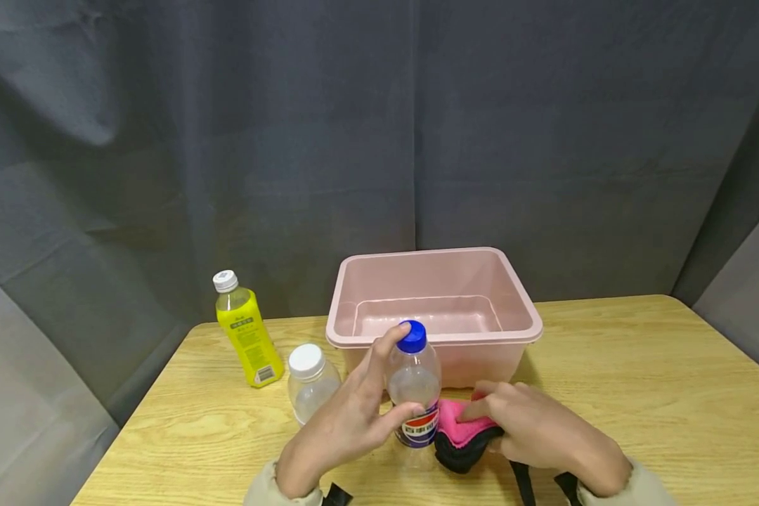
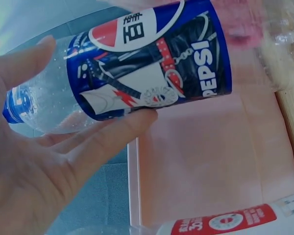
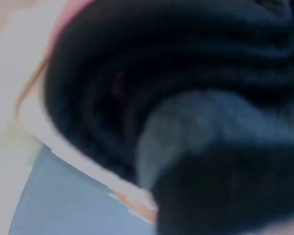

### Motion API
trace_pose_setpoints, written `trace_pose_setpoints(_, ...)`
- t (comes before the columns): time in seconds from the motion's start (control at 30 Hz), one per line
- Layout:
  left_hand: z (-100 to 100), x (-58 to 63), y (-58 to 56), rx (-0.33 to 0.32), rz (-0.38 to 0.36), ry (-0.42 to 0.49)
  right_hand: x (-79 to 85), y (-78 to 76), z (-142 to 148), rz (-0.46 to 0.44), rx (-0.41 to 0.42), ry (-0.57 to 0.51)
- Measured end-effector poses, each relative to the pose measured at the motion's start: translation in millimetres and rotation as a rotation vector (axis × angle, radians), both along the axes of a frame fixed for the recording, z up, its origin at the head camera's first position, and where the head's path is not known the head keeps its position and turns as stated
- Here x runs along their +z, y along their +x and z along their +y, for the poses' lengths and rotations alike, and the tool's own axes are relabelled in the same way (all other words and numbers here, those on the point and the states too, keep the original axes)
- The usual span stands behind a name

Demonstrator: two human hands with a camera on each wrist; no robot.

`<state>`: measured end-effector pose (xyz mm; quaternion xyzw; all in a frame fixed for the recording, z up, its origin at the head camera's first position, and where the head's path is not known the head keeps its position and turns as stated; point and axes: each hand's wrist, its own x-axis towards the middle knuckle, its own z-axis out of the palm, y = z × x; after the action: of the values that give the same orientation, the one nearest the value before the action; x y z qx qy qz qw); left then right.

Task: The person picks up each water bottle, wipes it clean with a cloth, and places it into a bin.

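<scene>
A clear Pepsi bottle (image 1: 414,383) with a blue cap stands upright in front of the pink bin; its label (image 2: 152,58) fills much of the left wrist view. My left hand (image 1: 348,414) grips it from the left, thumb across the label and a finger up by the cap. Just right of the bottle is a soft pink and black fabric item (image 1: 462,432), its exact kind unclear. My right hand (image 1: 531,425) holds it with curled fingers on top. In the right wrist view its black folds (image 3: 98,98) are close and blurred.
The pink plastic bin (image 1: 433,341) stands behind both hands, near the table's back edge. Left of it are a clear jar-like bottle (image 1: 313,386) with a white cap and a yellow-labelled bottle (image 1: 249,334). A grey curtain (image 1: 379,126) hangs behind the wooden table (image 1: 639,393).
</scene>
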<state>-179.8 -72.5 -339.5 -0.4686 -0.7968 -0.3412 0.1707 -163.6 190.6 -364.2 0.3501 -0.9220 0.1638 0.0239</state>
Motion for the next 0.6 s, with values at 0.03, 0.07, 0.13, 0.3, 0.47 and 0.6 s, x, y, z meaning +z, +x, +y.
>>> trace_pose_setpoints(0.03,0,-0.2,-0.1,-0.003,0.002,0.0,3.9,1.2,0,0.028,-0.003,-0.035)
trace_pose_setpoints(0.07,0,-0.3,-0.2,-0.004,0.004,0.0,7.9,2.5,1,0.065,-0.003,-0.078)
trace_pose_setpoints(0.13,0,-0.7,-0.4,-0.012,0.009,0.002,16.3,5.2,3,0.144,0.002,-0.175)
trace_pose_setpoints(0.3,-1,-1.8,-1.0,-0.027,0.004,0.015,32.5,12.0,6,0.335,-0.011,-0.492)
trace_pose_setpoints(0.47,-1,-1.6,-1.0,-0.044,-0.002,0.022,39.8,15.6,6,0.339,-0.017,-0.774)
trace_pose_setpoints(0.6,0,-1.0,-0.2,-0.043,-0.024,0.021,39.8,14.7,6,0.309,0.046,-0.909)
